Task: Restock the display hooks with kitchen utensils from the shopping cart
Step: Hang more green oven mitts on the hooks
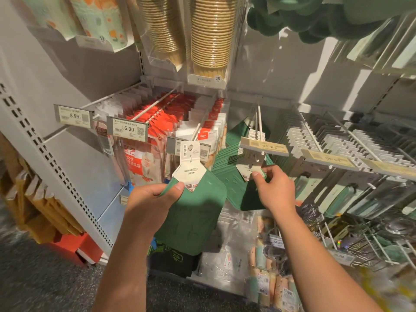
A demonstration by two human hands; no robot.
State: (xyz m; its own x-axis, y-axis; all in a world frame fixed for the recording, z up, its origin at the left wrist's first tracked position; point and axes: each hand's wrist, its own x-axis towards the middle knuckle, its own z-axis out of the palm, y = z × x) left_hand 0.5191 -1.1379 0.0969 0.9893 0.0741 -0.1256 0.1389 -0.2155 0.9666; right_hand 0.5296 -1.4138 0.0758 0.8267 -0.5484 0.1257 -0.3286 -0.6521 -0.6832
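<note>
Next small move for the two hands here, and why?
Probably the right hand threads its pinched green scraper's card onto the white hook: it sits just under the hook's tip. The left hand holds another green flat scraper ready.

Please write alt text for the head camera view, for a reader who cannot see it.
A person's left hand holds a green silicone mat by its cardboard hang tag, while the right hand grips a matching mat hanging on a display hook. Shelves of packaged goods surround them.
</note>
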